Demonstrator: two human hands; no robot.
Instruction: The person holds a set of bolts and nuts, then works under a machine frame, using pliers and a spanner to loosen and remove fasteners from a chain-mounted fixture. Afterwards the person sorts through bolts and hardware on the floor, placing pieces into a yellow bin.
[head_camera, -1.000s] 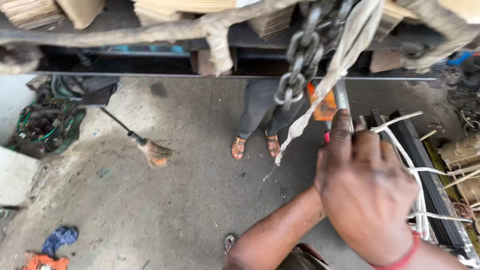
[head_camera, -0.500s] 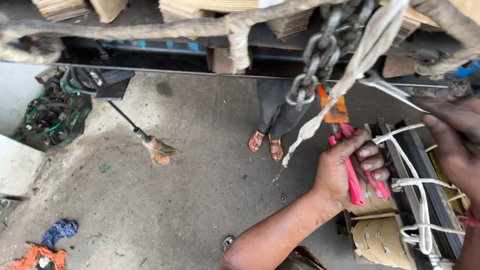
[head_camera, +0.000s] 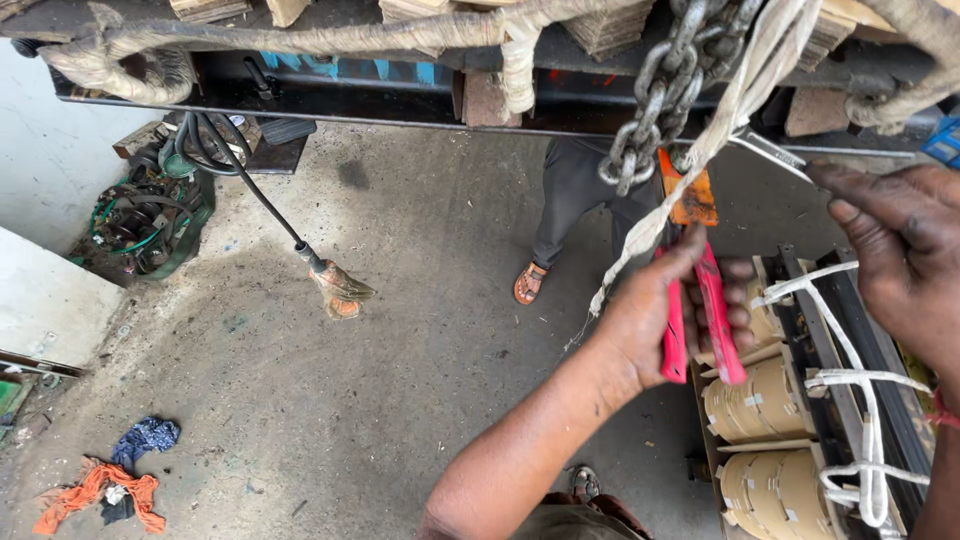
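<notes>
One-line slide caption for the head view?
Left hand grips red-handled pliers beside a hanging chain; right hand pinches white strap.

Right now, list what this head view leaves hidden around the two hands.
- Pliers: the jaws are hidden behind the white strap and the chain.
- Left hand: palm faces away, so the grip on the red handles is not visible.
- Right hand: cut off by the right edge.
- Standing person: hidden above the legs by the beam.

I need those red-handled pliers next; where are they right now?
In the head view, right of centre: the red-handled pliers are gripped in the left hand, just below the hanging chain and beside the wound coils.
</notes>
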